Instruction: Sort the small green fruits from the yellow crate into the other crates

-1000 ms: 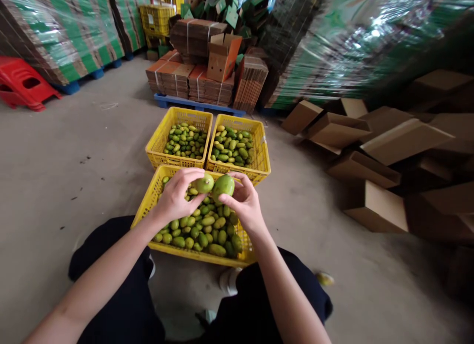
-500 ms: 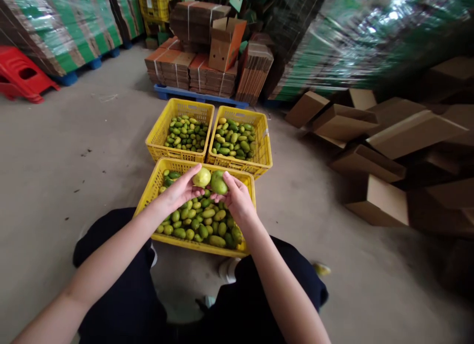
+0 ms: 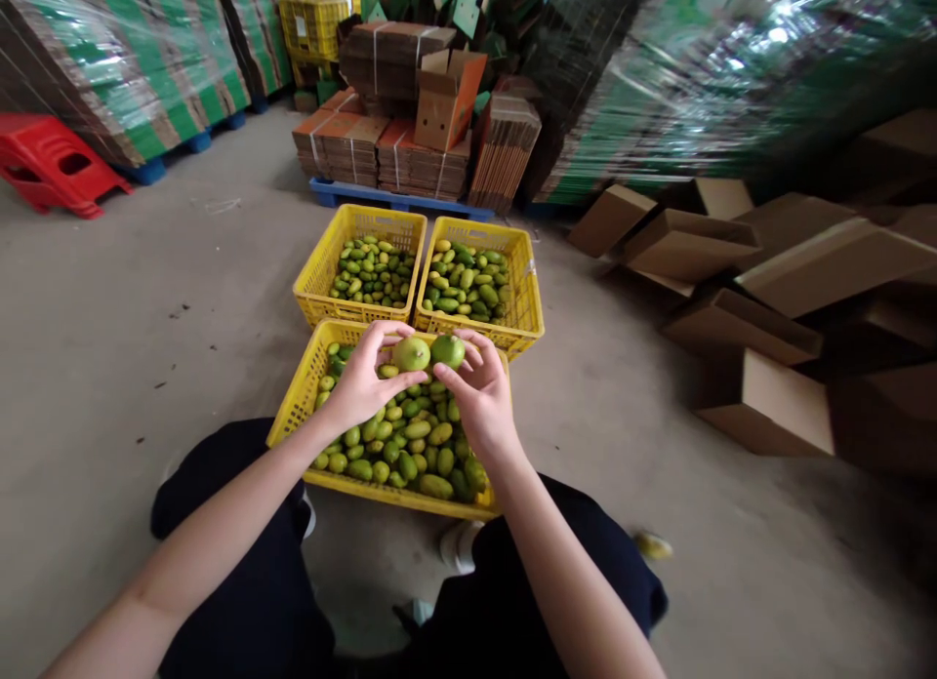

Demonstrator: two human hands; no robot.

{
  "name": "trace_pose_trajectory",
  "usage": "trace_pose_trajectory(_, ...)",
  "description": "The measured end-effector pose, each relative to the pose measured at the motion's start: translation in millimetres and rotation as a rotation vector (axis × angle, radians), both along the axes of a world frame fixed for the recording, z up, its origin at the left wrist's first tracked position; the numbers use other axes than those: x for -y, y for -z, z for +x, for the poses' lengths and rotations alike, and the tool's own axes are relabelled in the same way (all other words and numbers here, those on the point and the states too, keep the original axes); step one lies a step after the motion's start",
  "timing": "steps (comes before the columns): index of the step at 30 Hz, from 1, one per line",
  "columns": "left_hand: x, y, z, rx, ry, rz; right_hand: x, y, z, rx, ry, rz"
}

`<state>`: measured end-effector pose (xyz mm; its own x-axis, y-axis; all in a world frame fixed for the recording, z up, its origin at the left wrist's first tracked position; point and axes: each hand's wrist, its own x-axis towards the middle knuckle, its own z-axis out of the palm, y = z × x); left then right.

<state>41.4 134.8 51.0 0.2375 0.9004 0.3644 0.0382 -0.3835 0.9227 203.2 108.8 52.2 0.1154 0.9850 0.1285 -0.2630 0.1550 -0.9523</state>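
Both my hands are raised over the near yellow crate [image 3: 293, 406], which holds many green and yellow-green lemons [image 3: 417, 430]. My left hand [image 3: 373, 377] grips a pale yellow-green lemon [image 3: 411, 354] between thumb and fingers. Close beside it, a darker green lemon [image 3: 447, 351] is in my right hand [image 3: 483, 396], with the thumb on the near side and the fingers behind. The two held fruits are nearly touching, end towards me.
Behind stand two more yellow crates [image 3: 311, 284] [image 3: 531, 318] of the same fruit. Flattened cartons [image 3: 425, 157] are stacked on a blue pallet [image 3: 399, 199]. Open cardboard boxes [image 3: 783, 396] lie at right. A red stool [image 3: 62, 162] is at left; one yellowish fruit [image 3: 653, 545] lies on the floor.
Both hands have turned the lemons and shifted slightly to the right; my thumbs now sit on the near side, with the fingers on the far side. Both fruits stay held.
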Motion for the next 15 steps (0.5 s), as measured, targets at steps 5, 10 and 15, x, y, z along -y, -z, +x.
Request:
trace_pose_trajectory(5, 2.9, -8.8, -1.3, 0.082, -0.039, -0.052, 3.7, -3.4, 2.6, 0.063, 0.010, 0.079)
trace_pose_trajectory(10, -0.8, -15.8, -3.2, 0.400, 0.114, -0.592, 3.7, -6.0, -0.4, -0.119, -0.104, -0.107)
trace_pose_trajectory(15, -4.0, -25.1, -1.6, 0.722, 0.260, -0.924, 6.7, -13.9, -7.0, -0.395, -0.093, -0.259)
